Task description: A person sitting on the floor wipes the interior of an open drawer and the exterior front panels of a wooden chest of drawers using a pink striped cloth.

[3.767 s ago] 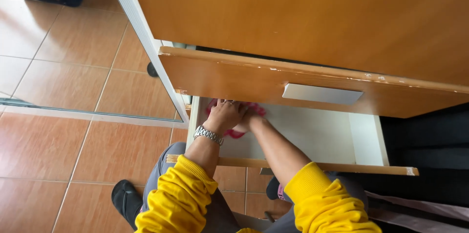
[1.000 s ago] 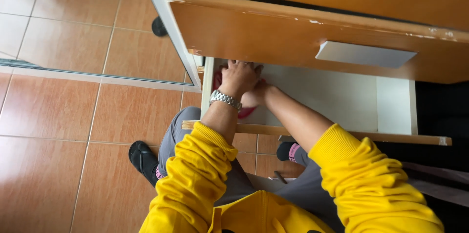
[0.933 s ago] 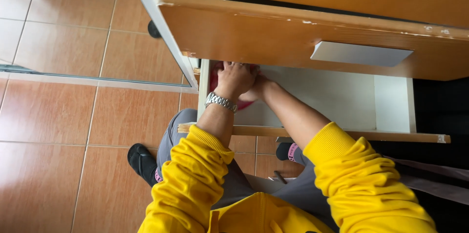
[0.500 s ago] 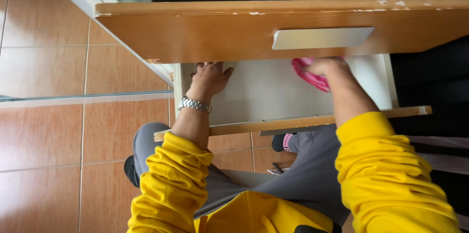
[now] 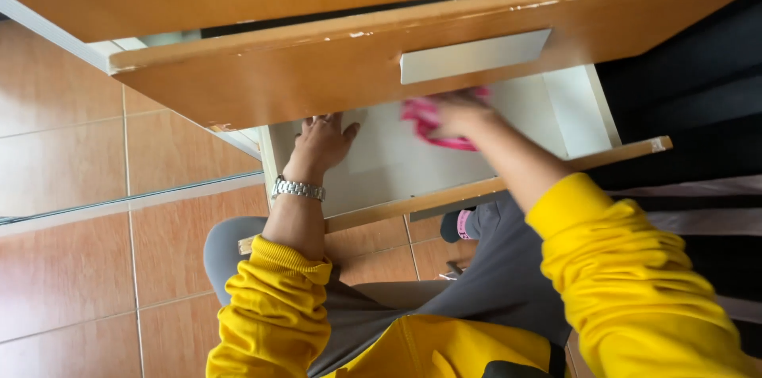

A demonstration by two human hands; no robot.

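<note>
**Two hands in the lower drawer, cloth under the right one**

Two hands work inside the open lower drawer (image 5: 548,104), whose white floor shows below the upper drawer front (image 5: 381,69). The right hand (image 5: 460,114) lies on a pink cloth (image 5: 425,122), pressing it against the drawer floor; the fingers are blurred, so how tightly they close on it cannot be told. The cloth bunches mostly to the left of that hand. The left hand (image 5: 321,144), with a metal watch (image 5: 298,188) at the wrist, rests open and flat near the drawer's left end, apart from the cloth.

Hands (image 5: 389,128) and pink cloth (image 5: 425,120) inside open drawer (image 5: 381,168)
</note>
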